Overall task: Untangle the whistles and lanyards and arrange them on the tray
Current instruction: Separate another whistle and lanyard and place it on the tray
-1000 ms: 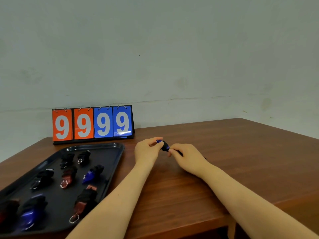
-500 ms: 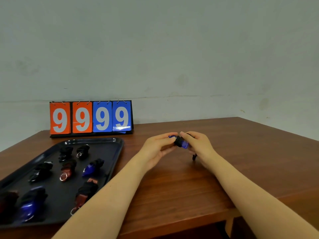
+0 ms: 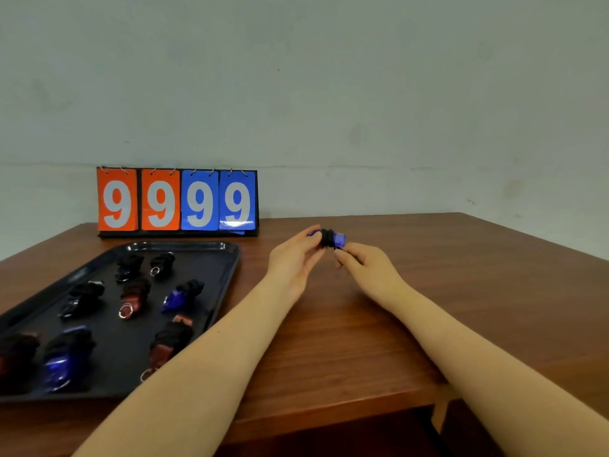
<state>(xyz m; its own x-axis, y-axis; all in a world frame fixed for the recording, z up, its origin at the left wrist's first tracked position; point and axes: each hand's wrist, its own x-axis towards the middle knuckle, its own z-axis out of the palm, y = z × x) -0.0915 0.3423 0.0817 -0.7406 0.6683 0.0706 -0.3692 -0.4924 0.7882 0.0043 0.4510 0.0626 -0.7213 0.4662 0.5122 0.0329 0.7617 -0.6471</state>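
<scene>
Blue whistle [image 3: 331, 239] wrapped in black lanyard, pinched between both hands above table [image 3: 428, 291].

Nine whistles [image 3: 333, 238], one tray [image 3: 227, 258], one scoreboard [image 3: 178, 199].

1. Blue whistle [image 3: 333, 239], held flat between both hands a second ago, now sits lifted above the table [image 3: 461, 291], its blue end showing clear of the fingers.
2. Black lanyard [image 3: 327, 238] now wraps the whistle's middle as a tight band.
3. Left hand [image 3: 293, 262] now pinches the whistle's left end.
4. Right hand [image 3: 369, 270] now sits below and right of the whistle, gripping the cord end.
</scene>
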